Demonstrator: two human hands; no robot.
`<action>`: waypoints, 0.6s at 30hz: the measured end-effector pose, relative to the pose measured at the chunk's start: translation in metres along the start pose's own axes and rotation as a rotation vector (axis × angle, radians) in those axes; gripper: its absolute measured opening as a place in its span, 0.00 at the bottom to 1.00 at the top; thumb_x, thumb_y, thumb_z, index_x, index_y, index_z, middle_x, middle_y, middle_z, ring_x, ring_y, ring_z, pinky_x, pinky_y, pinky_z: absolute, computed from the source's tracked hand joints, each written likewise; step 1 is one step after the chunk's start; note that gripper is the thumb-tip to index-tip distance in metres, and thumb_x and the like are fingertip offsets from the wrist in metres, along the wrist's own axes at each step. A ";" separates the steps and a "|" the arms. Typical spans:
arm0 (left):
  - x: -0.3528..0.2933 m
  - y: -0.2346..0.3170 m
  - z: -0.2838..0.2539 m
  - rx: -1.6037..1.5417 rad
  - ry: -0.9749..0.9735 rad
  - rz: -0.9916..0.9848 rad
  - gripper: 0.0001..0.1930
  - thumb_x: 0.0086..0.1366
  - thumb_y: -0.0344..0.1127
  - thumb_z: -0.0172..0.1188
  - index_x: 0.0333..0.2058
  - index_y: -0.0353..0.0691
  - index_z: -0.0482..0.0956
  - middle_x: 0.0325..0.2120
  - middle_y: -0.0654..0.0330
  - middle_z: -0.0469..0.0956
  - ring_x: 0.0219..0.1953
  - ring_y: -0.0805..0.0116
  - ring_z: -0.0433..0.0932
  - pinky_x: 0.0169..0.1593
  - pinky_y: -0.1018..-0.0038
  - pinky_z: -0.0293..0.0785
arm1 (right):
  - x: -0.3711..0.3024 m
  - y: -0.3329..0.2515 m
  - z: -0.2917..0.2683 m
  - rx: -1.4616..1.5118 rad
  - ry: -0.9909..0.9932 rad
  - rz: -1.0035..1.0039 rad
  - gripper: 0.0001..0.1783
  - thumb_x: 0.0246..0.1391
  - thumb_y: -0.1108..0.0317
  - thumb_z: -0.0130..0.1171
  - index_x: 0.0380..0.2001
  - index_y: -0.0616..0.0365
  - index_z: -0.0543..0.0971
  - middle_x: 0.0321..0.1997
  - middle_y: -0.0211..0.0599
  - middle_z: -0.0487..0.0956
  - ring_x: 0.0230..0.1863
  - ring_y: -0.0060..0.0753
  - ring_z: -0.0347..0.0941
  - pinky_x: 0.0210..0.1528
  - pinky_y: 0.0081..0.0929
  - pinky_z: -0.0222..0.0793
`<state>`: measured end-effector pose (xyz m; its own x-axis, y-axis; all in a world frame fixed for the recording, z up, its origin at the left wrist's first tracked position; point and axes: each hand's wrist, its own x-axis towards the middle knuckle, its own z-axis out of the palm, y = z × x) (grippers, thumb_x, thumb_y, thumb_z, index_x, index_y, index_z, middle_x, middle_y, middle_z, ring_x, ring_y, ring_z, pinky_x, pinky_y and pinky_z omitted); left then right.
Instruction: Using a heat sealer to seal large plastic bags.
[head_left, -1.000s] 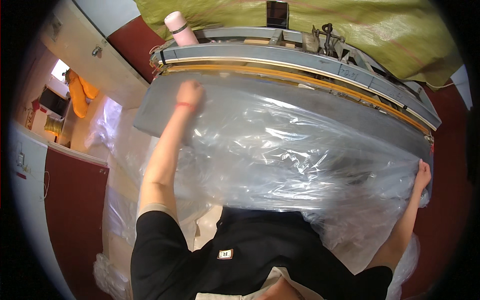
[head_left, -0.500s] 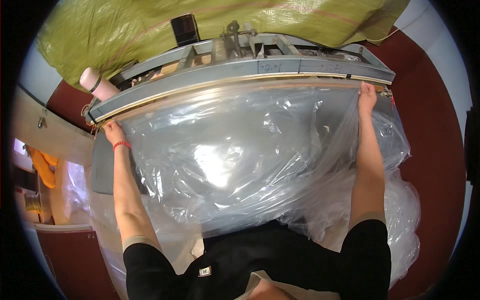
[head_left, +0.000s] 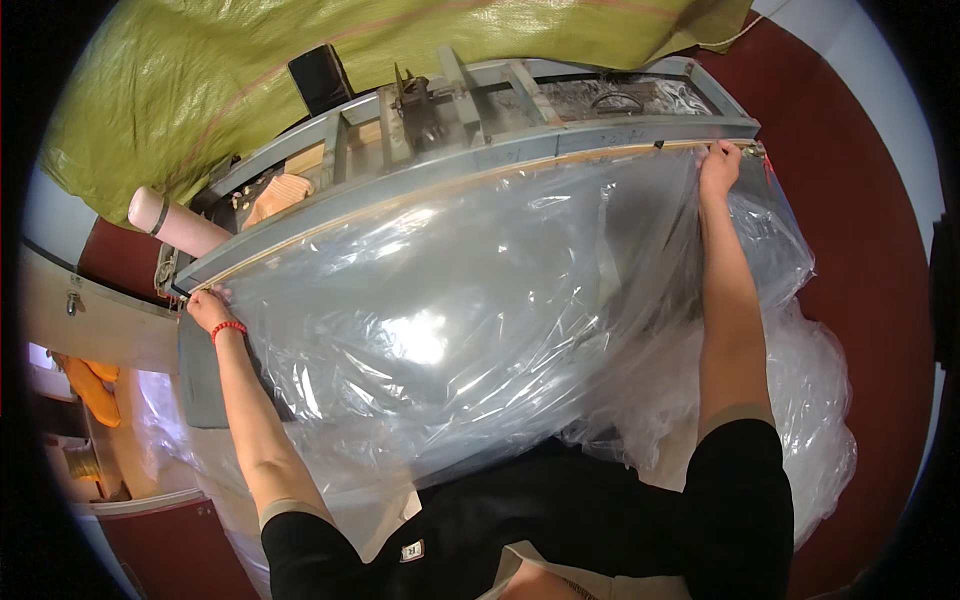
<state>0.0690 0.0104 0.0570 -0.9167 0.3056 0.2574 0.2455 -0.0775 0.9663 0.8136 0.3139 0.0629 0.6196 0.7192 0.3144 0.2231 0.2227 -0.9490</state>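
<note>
A large sheet of clear plastic film [head_left: 470, 300] stretches between my two hands. It lies wrinkled and shiny over a grey surface, with loose folds toward my body. At the left end of a grey metal frame [head_left: 400, 182], my left hand [head_left: 209, 310] is closed on the film's edge; a red bead bracelet circles that wrist. Near the frame's right end, my right hand [head_left: 719, 172] pinches the film's other upper corner. Along the frame's lower front edge runs a thin pale strip [head_left: 440, 194]. Both hands are close against this edge, and the fingertips are partly hidden.
Behind the frame hangs a yellow-green woven tarp [head_left: 420, 35], with a dark phone-like slab [head_left: 320, 78] in front of it. A pink roll [head_left: 175, 222] sticks out at the left. Bunched clear plastic [head_left: 800, 400] bulges at the right. A pale cabinet door [head_left: 110, 310] stands left.
The view has tilted, so the frame slopes down to the left and more of its inside shows. Both hands keep hold of the film, whose upper edge is now nearer the pale strip.
</note>
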 end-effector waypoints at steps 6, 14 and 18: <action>0.018 -0.014 -0.039 0.062 -0.046 0.023 0.06 0.57 0.31 0.43 0.25 0.38 0.68 0.17 0.63 0.69 0.16 0.76 0.67 0.19 0.82 0.62 | 0.006 0.008 -0.007 0.062 -0.104 -0.090 0.11 0.49 0.65 0.52 0.34 0.60 0.70 0.27 0.35 0.73 0.25 0.23 0.69 0.28 0.21 0.65; -0.135 0.111 -0.090 -0.088 -0.266 0.249 0.03 0.59 0.29 0.48 0.33 0.39 0.67 0.24 0.67 0.66 0.25 0.80 0.65 0.33 0.81 0.65 | -0.034 -0.040 -0.160 -0.619 0.244 -0.755 0.19 0.47 0.60 0.55 0.39 0.62 0.71 0.41 0.46 0.72 0.45 0.45 0.65 0.47 0.36 0.58; -0.195 0.113 -0.130 0.413 0.110 0.488 0.09 0.61 0.30 0.46 0.38 0.33 0.68 0.34 0.60 0.68 0.37 0.71 0.66 0.42 0.76 0.64 | -0.038 -0.005 -0.222 -0.955 0.556 -0.262 0.29 0.42 0.51 0.59 0.41 0.63 0.71 0.42 0.48 0.72 0.47 0.46 0.65 0.47 0.38 0.60</action>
<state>0.2344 -0.1811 0.1165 -0.6909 0.2265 0.6866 0.7228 0.1954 0.6628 0.9560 0.1391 0.0610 0.6645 0.2790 0.6932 0.7299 -0.4411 -0.5222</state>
